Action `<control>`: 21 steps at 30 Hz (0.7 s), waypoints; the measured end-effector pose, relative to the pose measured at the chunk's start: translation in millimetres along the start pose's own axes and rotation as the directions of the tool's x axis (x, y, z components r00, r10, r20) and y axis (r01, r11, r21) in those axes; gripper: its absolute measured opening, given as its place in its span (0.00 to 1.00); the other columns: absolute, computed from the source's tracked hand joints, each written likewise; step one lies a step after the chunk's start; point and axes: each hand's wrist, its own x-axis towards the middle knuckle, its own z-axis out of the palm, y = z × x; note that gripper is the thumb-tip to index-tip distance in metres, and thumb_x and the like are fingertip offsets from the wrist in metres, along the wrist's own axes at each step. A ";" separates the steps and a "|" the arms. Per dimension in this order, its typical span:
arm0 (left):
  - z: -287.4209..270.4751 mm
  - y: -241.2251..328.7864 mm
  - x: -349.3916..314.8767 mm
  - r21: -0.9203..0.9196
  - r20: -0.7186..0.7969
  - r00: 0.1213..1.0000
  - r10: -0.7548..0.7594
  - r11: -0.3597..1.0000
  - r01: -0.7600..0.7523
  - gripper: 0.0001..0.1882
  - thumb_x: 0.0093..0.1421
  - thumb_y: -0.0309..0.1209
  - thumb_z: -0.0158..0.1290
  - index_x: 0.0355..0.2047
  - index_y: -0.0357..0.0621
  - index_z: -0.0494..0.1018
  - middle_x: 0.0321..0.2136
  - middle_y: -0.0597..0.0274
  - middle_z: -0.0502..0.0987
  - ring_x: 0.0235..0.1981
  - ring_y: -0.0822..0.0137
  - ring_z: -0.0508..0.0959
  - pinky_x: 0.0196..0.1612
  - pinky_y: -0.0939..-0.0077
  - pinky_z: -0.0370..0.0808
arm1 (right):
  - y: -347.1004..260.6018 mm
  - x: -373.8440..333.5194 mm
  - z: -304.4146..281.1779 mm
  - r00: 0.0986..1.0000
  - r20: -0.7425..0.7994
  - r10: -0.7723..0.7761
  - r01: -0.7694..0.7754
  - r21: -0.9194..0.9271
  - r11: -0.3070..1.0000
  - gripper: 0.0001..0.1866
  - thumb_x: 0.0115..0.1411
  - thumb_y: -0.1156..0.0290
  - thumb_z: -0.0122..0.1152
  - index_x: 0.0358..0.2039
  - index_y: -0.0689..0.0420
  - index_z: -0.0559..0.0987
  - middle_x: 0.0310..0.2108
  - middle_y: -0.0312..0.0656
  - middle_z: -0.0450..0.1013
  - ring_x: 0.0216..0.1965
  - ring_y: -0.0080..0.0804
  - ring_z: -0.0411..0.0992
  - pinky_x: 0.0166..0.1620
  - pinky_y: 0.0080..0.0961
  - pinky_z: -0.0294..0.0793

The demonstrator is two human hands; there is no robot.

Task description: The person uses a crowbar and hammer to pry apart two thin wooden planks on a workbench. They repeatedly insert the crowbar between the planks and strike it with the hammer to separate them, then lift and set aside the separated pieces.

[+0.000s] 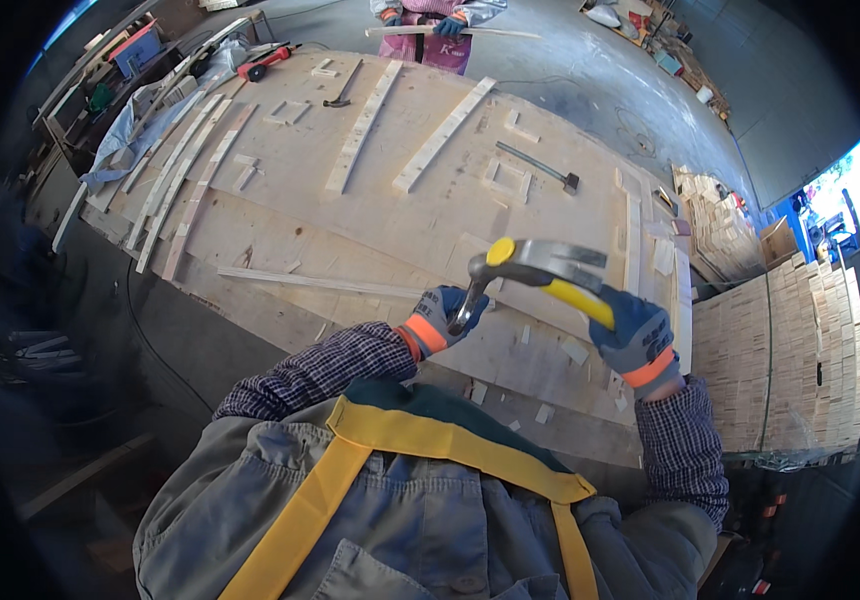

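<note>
My right hand (635, 335), in a blue-grey glove with an orange cuff, is closed round the yellow-and-black handle of a claw hammer (550, 262). The hammer is raised over the near part of the wooden worktable (280, 235), its split claw pointing right. My left hand (438, 318), gloved alike, is closed on a shiny curved metal tool (468, 300). That tool's upper end meets or overlaps the hammer head's left end; I cannot tell whether they touch. A thin wooden strip (320, 283) lies on the table beside my left hand.
Wooden battens (365, 125) and another hammer (540, 168) lie on the table. A red power tool (263, 64) rests at its far left. Stacked wood (775, 350) stands at right. Across the table, a gloved person (425, 40) holds a strip.
</note>
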 end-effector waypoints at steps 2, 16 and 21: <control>-2.6 5.8 3.9 -0.160 0.043 0.992 -0.115 0.980 0.120 0.14 0.60 0.30 0.52 0.19 0.38 0.70 0.13 0.65 0.68 0.16 0.75 0.67 0.21 0.75 0.65 | 3.6 4.1 -9.1 0.979 -0.203 0.036 -0.025 0.057 0.998 0.17 0.50 0.71 0.61 0.42 0.58 0.75 0.27 0.47 0.74 0.25 0.45 0.74 0.28 0.34 0.74; -17.7 7.0 18.0 0.082 0.124 0.991 -0.043 0.996 0.033 0.09 0.60 0.25 0.50 0.22 0.36 0.71 0.16 0.64 0.71 0.19 0.75 0.69 0.25 0.78 0.68 | 11.5 10.6 4.6 0.959 -0.282 0.009 0.029 0.131 0.991 0.15 0.54 0.66 0.58 0.43 0.55 0.74 0.25 0.44 0.73 0.25 0.40 0.73 0.30 0.32 0.74; -19.5 9.5 17.2 0.079 0.081 0.980 -0.179 0.982 0.173 0.18 0.63 0.34 0.47 0.19 0.39 0.73 0.15 0.61 0.74 0.20 0.70 0.72 0.26 0.74 0.68 | 0.9 13.6 16.3 0.992 0.124 0.000 -0.003 0.030 1.000 0.19 0.52 0.66 0.59 0.45 0.55 0.74 0.27 0.44 0.73 0.26 0.40 0.74 0.30 0.32 0.74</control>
